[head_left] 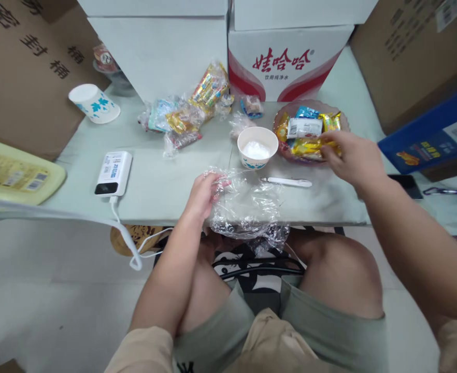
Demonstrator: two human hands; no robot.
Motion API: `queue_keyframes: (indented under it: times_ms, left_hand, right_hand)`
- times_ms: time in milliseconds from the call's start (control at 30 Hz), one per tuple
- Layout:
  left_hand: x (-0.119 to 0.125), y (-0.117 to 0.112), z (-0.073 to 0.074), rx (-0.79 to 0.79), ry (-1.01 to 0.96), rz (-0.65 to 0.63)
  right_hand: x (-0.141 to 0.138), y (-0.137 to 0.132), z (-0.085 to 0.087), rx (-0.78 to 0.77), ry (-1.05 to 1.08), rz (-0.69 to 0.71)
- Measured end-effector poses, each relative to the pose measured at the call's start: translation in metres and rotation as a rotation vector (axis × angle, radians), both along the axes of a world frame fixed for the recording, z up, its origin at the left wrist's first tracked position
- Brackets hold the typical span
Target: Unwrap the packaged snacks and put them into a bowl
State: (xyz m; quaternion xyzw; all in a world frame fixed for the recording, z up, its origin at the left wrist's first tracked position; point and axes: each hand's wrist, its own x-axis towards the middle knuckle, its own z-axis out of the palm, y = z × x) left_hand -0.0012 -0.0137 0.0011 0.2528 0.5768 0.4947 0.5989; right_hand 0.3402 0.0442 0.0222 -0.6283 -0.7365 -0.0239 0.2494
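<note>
**Gold and Blue Stood Out on Pale Green**

Under the right fingers [330, 149], the wrappers [305, 147] were shiny yellow-gold; just left of the fingertips, one packet [305, 127] was white with dark print, and beyond it another [306, 112] was bright blue. The bowl [285, 110] around them was translucent pink. Between the two hands' fingers, the paper cup [254, 162] was white with a blue-green leaf pattern, and the pen [290, 182] was white. At the left fingers, the plastic film [247, 202] was colourless, streaked with white glints. Beyond them, a carton [286, 59] was white with red characters and red curved bands. The tablecloth [166, 191] beneath was pale grey-green.
</note>
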Motion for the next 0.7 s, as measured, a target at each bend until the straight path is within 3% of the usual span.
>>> queue_keyframes:
  times_ms: [100, 200, 300, 367, 433, 500, 600, 700]
  left_hand:
    - [0.001, 0.000, 0.001, -0.008, 0.019, -0.002]
    - [0.002, 0.000, 0.001, -0.010, 0.038, -0.003]
    - [0.000, 0.000, 0.000, -0.017, 0.046, 0.003]
    - [-0.003, 0.001, -0.001, -0.018, 0.043, 0.012]
    - [-0.007, 0.002, -0.001, -0.015, 0.036, 0.023]
    - [-0.013, 0.002, -0.001, 0.002, 0.047, 0.027]
    - [-0.023, -0.001, -0.001, 0.037, 0.180, -0.002]
    - [-0.035, -0.005, -0.005, 0.040, 0.387, -0.076]
  right_hand:
    - [0.006, 0.017, -0.009, -0.081, -0.132, 0.056]
    - [0.000, 0.014, 0.003, 0.021, -0.188, 0.046]
    - [-0.019, -0.018, 0.022, 0.176, -0.069, 0.086]
    - [-0.036, -0.052, 0.024, 0.179, 0.066, 0.277]
    - [-0.052, -0.088, 0.010, 0.049, 0.118, 0.591]
    - [-0.067, -0.116, -0.014, -0.118, -0.011, 0.728]
    - [-0.084, -0.136, -0.051, -0.216, -0.161, 0.692]
    - [-0.097, -0.133, -0.069, -0.151, -0.152, 0.675]
